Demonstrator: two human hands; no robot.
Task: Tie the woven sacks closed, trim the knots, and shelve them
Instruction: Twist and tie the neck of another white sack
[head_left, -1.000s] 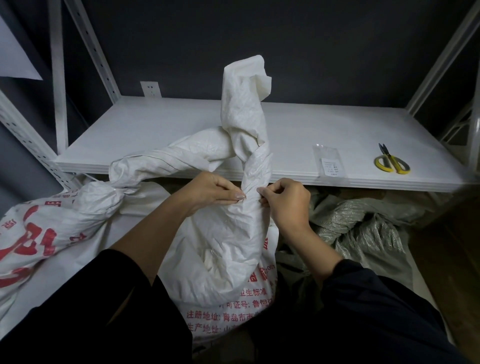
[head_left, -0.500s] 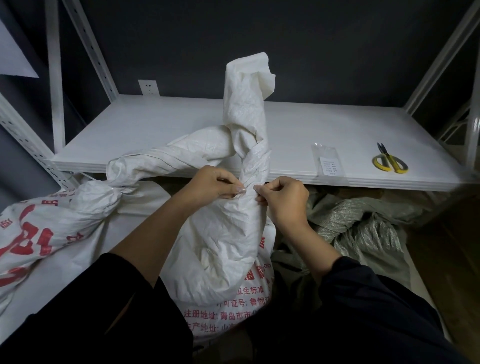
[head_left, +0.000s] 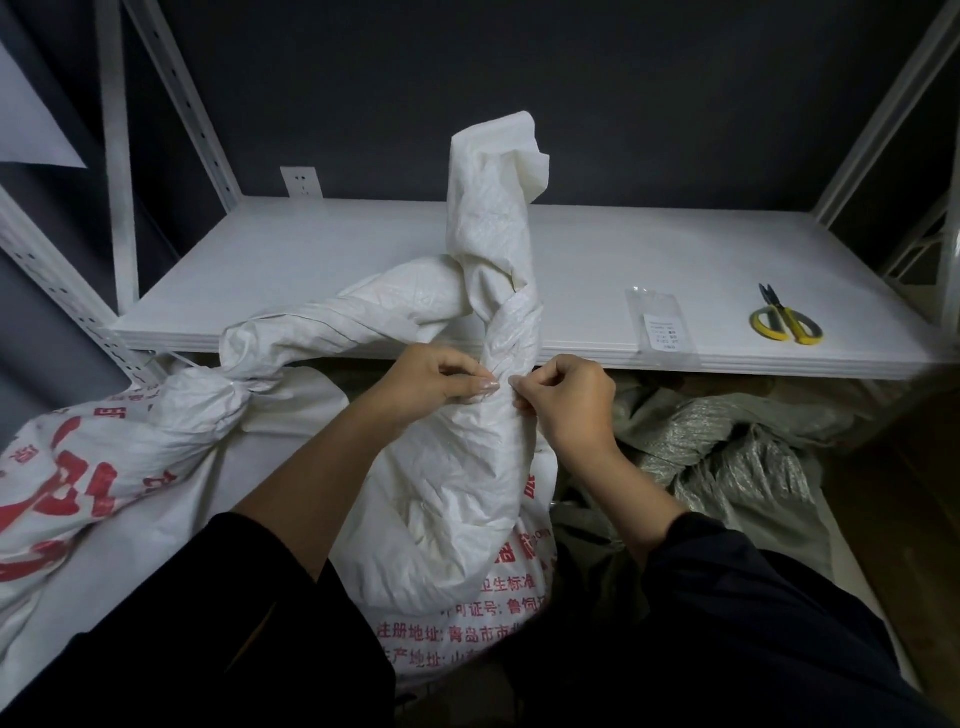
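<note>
A white woven sack (head_left: 452, 499) with red print stands in front of me, its gathered neck rising in a tall twisted column above the shelf edge. My left hand (head_left: 436, 382) and my right hand (head_left: 563, 400) meet at the neck, each pinching something thin there with thumb and fingertip; the tie itself is too small to see. A second white sack (head_left: 88, 467) with big red characters lies to the left, its neck bunched and tied. Yellow-handled scissors (head_left: 784, 322) lie on the white shelf (head_left: 311, 265) at the right.
A clear plastic packet (head_left: 660, 327) with a label lies near the shelf's front edge. Grey-green woven sacks (head_left: 727, 447) are heaped under the shelf on the right. White perforated uprights (head_left: 111, 156) frame the rack on both sides, and a wall socket (head_left: 300, 182) sits behind.
Both hands have stayed pinched at the sack's neck, shifting only slightly. The neck's top leans a little more to the right.
</note>
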